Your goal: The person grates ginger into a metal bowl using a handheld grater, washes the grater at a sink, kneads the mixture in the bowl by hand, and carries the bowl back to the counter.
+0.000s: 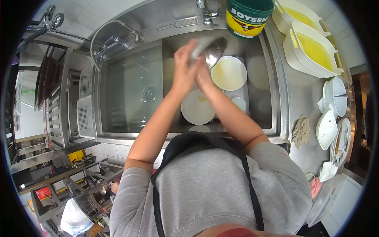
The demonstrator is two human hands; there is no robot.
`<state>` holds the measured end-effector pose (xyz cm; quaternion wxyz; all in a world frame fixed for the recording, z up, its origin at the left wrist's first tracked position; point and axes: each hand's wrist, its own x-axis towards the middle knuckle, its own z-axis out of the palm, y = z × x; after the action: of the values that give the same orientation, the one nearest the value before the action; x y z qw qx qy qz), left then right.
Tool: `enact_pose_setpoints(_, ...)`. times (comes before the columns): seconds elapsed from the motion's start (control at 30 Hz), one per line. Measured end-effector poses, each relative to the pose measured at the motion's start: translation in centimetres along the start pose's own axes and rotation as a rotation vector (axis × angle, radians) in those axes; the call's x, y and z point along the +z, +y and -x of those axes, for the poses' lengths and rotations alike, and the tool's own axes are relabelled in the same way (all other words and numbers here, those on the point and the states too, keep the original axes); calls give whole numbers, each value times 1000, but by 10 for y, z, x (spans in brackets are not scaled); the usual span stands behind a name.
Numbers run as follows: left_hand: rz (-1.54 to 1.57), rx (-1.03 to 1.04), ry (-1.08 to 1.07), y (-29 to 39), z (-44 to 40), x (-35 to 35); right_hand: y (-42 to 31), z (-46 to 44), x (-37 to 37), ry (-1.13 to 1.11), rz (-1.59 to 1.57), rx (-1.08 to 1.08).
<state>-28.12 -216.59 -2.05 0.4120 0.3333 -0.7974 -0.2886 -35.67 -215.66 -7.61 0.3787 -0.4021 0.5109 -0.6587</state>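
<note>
Over the right sink basin, my left hand [183, 61] and my right hand [203, 74] are close together on a shiny metal bowl [216, 50]. The bowl is tilted and smeared by motion, so its exact shape is hard to make out. My left hand closes on its left side, while my right hand grips near its lower edge; some fingers are hidden. Below them in the basin lie a white plate [229, 74] with yellowish residue, another round white plate [197, 108] and a small white dish [239, 104].
Water fills the left basin [130, 85]. A green bucket [248, 19] stands behind the right basin. On the right counter are white tubs [314, 49] of yellow liquid, a crumpled cloth [301, 131] and white dishes [327, 129]. A hose faucet [114, 42] rises at back left.
</note>
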Motion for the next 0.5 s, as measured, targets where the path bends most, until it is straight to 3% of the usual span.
enact_pose_setpoints(0.07,694,-565,76,-29,13,-2,7,-2,-13,-127,279,-4)
enact_pose_setpoints(0.1,699,-566,81,-42,22,-5,5,0,-25,-198,432,-46)
enact_pose_setpoints(0.13,874,-827,143,-56,30,-9,-5,-2,-38,-274,584,-95)
enact_pose_setpoints(0.17,1047,-1093,208,-63,38,-12,-12,-15,-51,-321,437,-23)
enact_pose_setpoints(0.2,1053,-1096,224,-65,44,-14,-15,-34,-63,-368,289,55)
enact_pose_setpoints(0.27,1232,-1101,301,-66,58,-19,-16,-74,-78,-115,567,-163)
enact_pose_setpoints(0.33,1252,-1088,303,-60,68,-29,-23,-115,-86,-15,910,-411)
enact_pose_setpoints(0.4,1265,-1069,314,-51,76,-42,-11,-160,-90,-40,1135,-575)
enact_pose_setpoints(0.5,1261,-1046,355,-40,91,-61,0,-206,-100,-63,1554,-586)
